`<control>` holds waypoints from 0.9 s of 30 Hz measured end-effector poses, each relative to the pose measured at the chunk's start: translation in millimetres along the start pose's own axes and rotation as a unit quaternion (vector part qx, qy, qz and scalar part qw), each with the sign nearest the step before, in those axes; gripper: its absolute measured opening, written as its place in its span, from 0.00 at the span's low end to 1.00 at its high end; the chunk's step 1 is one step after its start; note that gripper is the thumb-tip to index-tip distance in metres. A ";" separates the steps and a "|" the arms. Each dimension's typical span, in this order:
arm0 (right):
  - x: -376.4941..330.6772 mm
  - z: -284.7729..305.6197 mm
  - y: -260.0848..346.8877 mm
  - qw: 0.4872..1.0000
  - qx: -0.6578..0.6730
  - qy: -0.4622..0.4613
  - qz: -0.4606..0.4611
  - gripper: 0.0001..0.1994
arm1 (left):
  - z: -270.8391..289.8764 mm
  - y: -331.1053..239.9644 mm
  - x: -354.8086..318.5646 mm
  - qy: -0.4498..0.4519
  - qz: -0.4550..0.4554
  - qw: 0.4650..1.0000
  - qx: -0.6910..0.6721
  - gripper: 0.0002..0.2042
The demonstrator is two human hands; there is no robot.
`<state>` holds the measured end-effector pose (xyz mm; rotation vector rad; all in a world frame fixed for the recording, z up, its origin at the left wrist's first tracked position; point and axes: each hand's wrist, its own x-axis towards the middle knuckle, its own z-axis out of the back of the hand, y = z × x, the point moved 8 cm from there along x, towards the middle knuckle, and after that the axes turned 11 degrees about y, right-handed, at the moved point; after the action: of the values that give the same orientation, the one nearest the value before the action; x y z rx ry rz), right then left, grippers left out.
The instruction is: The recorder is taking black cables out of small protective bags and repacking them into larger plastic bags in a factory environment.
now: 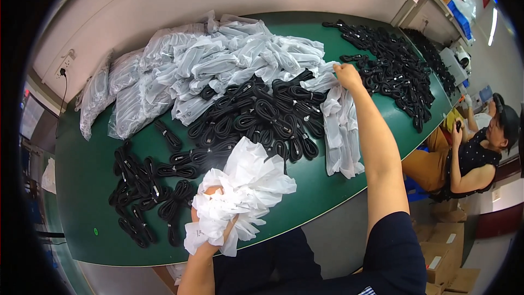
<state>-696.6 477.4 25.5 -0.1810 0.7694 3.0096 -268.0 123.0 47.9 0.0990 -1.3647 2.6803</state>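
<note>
My left hand (230, 228) is closed round a thick bunch of crumpled white plastic bags (248, 177), which hides most of its fingers. My right hand (347, 76) reaches across the table, its fingers pinched at the end of a white bag (321, 80) beside the pile. Just below that arm lie several filled white bags (342, 131), side by side. Between my hands spreads a heap of coiled black cables (256, 110) with metal plugs. More black cable coils (139, 177) lie on the left, near the bunch of bags.
Behind the cables, filled bags (218, 54) are piled against the wall on a green table (82, 196). Another mass of black cables (390, 65) covers the far right. At the right, a seated person (469, 155) holds a small dark object. Cardboard boxes (445, 248) stand below.
</note>
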 end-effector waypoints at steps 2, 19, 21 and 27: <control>-15.9 -12.1 2.1 0.988 -0.085 0.040 -0.124 0.34 | 1.6 -0.8 -5.9 -0.010 -0.020 0.999 0.039 0.20; -92.3 53.5 105.9 0.906 0.338 -0.042 0.251 0.11 | 1.1 -25.1 16.0 0.006 -0.038 0.997 0.070 0.18; -124.8 56.3 140.5 0.873 0.378 0.020 0.309 0.10 | 2.5 -32.0 22.4 -0.010 -0.014 0.999 0.039 0.18; -298.8 -19.3 230.6 0.767 0.258 0.227 0.542 0.06 | 8.7 -52.5 27.9 -0.054 -0.097 0.993 -0.032 0.18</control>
<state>-411.2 265.8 154.4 -0.6548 2.4550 3.4885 -287.9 148.9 98.3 0.3564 -1.3912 2.5011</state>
